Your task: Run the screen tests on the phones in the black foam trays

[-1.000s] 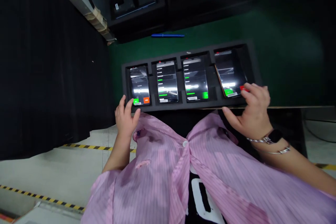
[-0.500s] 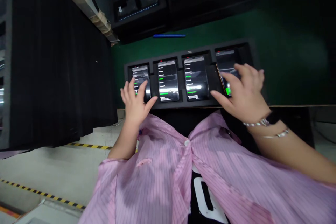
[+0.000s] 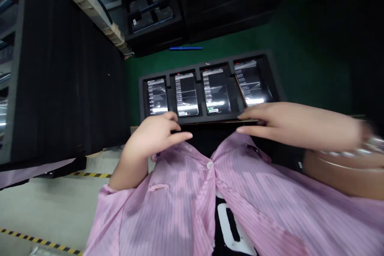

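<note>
A black foam tray (image 3: 141, 88) lies on the green table top and holds several phones with lit screens, among them the leftmost phone (image 3: 157, 97) and the rightmost phone (image 3: 253, 84). My left hand (image 3: 156, 134) hovers at the tray's near edge below the leftmost phone, fingers loosely curled and apart, holding nothing. My right hand (image 3: 288, 122) reaches leftward along the tray's near edge, fingers stretched out flat and empty, just under the rightmost phone. It is smeared by motion at the wrist.
A blue pen (image 3: 186, 48) lies on the green mat (image 3: 300, 64) behind the tray. Further back stand black foam trays (image 3: 150, 12) with dark items. A black curtain (image 3: 66, 80) hangs on the left. Yellow-black floor tape (image 3: 90, 175) runs below.
Both hands have come off the phone screens and drawn back to the tray's near edge. My right hand swung leftward and lies flat. The green and red screen buttons are gone.
</note>
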The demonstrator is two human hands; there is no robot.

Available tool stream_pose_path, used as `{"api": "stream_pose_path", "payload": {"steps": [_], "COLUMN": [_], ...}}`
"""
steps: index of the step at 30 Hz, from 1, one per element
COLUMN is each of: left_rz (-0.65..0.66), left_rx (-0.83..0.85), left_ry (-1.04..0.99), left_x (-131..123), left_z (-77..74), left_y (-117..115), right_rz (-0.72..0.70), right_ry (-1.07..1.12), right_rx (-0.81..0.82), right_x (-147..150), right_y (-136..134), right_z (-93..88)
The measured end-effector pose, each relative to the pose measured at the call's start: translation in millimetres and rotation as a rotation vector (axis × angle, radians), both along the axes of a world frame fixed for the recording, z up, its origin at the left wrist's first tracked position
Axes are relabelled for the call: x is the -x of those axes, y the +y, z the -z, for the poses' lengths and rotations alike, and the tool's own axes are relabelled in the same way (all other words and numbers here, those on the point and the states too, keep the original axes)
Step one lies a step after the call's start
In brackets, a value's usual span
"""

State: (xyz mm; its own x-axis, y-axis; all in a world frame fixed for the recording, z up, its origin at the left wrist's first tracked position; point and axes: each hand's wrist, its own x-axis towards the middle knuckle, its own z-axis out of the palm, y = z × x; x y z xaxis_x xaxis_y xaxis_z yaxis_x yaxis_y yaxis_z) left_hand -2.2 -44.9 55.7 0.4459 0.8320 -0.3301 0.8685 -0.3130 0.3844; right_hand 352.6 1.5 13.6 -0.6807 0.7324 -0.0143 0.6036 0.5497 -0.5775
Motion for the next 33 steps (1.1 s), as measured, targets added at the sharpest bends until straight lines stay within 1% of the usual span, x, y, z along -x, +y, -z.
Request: {"api": "stream_pose_path", "payload": {"steps": [1,2,3,4,5,6,7,10,12,14,16,18,22,24,25,27,29,31,33], "left_rz": [0.039,0.056,0.050,0.031,0.012,-0.003,-0.018,-0.105,-0.190,-0.245,-0.276,-0.313,-0.399,-0.436,-0.451,-0.460,-0.436,-0.382,-0.333], "left_rx": [0.020,0.018,-0.003,-0.040,-0.088,-0.143,-0.202,-0.364,-0.408,-0.394,-0.370,-0.370,-0.388,-0.372,-0.359,-0.365,-0.432,-0.515,-0.545], "left_ry": [-0.040,-0.062,-0.059,-0.037,-0.005,0.031,0.064,0.130,0.151,0.154,0.148,0.140,0.068,0.033,0.026,0.015,-0.009,-0.028,-0.023], "left_x": [3,6,8,10,10,10,8,0,-6,-10,-13,-13,-11,-11,-10,-10,-10,-10,-10], "left_z": [-15.0,-26.2,-33.1,-35.4,-33.1,-26.9,-17.4,20.9,46.0,65.4,78.4,87.0,98.9,100.9,100.2,94.8,86.0,78.4,76.2], "left_y": [-11,-19,-24,-28,-30,-30,-29,-26,-25,-24,-19,-6,41,62,69,71,60,41,22], "right_rz": [-0.067,-0.080,-0.087,-0.055,-0.021,0.012,0.048,0.189,0.272,0.325,0.363,0.415,0.517,0.541,0.545,0.533,0.496,0.425,0.324], "right_ry": [-0.025,-0.041,-0.058,-0.066,-0.074,-0.080,-0.088,-0.076,-0.089,-0.135,-0.183,-0.205,-0.196,-0.172,-0.148,-0.089,-0.053,-0.055,-0.057], "right_rx": [0.032,0.022,0.000,-0.042,-0.085,-0.128,-0.167,-0.274,-0.296,-0.301,-0.316,-0.339,-0.342,-0.329,-0.333,-0.364,-0.405,-0.432,-0.437], "right_x": [-8,-14,-18,-20,-20,-18,-14,3,15,25,32,37,44,45,45,44,43,43,46], "right_y": [-9,-16,-21,-24,-26,-27,-27,-28,-30,-31,-27,-16,29,50,57,59,48,29,10], "right_z": [-17.3,-30.4,-38.2,-40.4,-37.2,-29.5,-18.5,21.2,43.5,58.3,66.8,72.6,86.7,92.6,93.3,87.7,74.0,59.0,51.3]}}
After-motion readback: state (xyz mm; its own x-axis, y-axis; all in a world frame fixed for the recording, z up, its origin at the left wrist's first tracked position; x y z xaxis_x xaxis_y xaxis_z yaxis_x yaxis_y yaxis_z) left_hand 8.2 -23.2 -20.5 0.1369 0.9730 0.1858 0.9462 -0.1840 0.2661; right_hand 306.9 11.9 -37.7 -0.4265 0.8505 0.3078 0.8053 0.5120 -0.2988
